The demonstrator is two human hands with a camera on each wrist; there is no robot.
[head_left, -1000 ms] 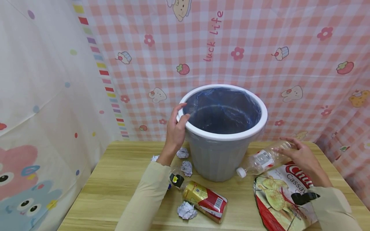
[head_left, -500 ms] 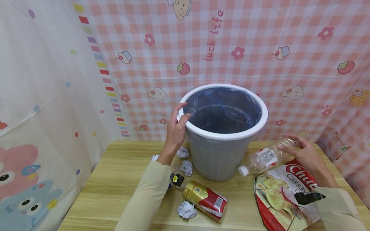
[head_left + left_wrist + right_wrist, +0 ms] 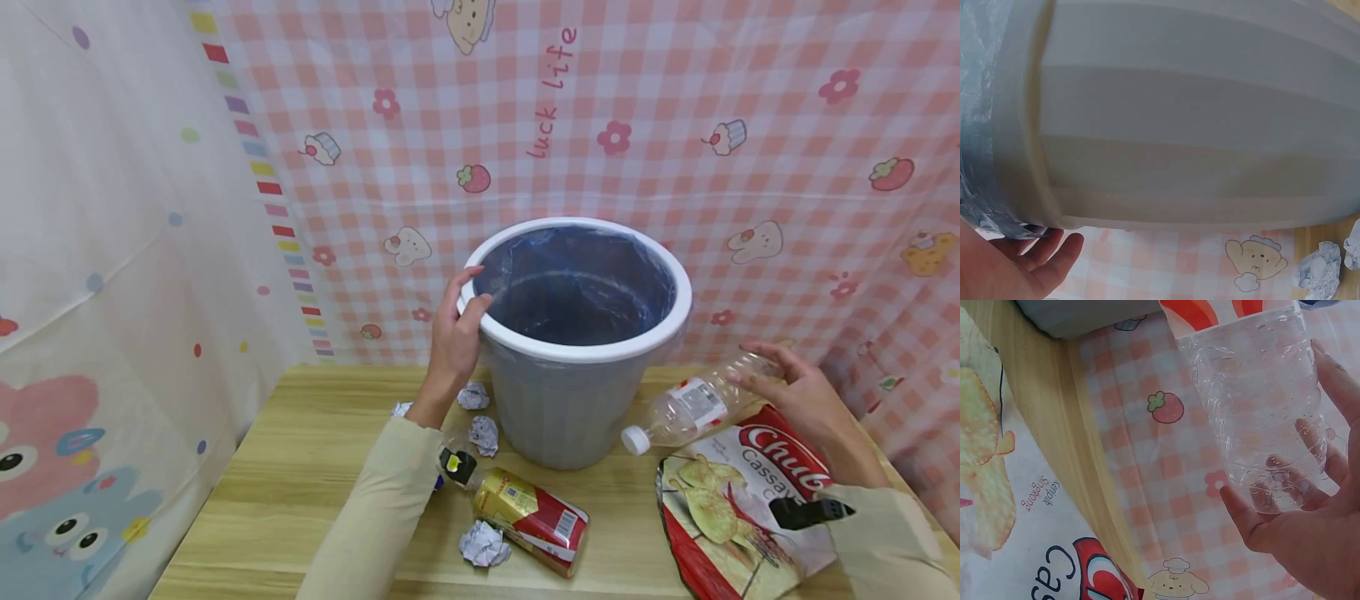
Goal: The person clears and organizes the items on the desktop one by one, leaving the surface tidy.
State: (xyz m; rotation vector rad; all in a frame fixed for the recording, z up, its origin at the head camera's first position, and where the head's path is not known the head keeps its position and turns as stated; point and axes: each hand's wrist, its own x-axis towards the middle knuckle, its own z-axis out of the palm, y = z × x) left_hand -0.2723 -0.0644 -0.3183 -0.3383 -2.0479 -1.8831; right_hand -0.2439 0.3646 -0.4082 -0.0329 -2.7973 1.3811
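Observation:
A grey trash can (image 3: 562, 408) with a white rim and a clear bluish liner stands upright at the back of the table. My left hand (image 3: 454, 337) grips the left side of its rim, thumb over the edge; the left wrist view shows the fingers (image 3: 1060, 262) beside the liner. My right hand (image 3: 802, 400) holds a clear plastic bottle (image 3: 701, 404) near its base, tilted with the white cap pointing left and down. In the right wrist view the thumb and fingers curl round the bottle (image 3: 1260, 412). Under it lies a red and white chip bag (image 3: 738, 508).
A gold and red can (image 3: 532, 521) lies on its side in front of the trash can. Crumpled paper balls (image 3: 483, 544) lie around it, several near my left forearm. Another clear bottle is partly hidden by that forearm. A checked cloth (image 3: 360, 208) hangs behind the wooden table (image 3: 315, 467).
My right hand has moved slightly right with the bottle, and more of the chip bag's lettering shows. The left hand keeps its hold on the rim.

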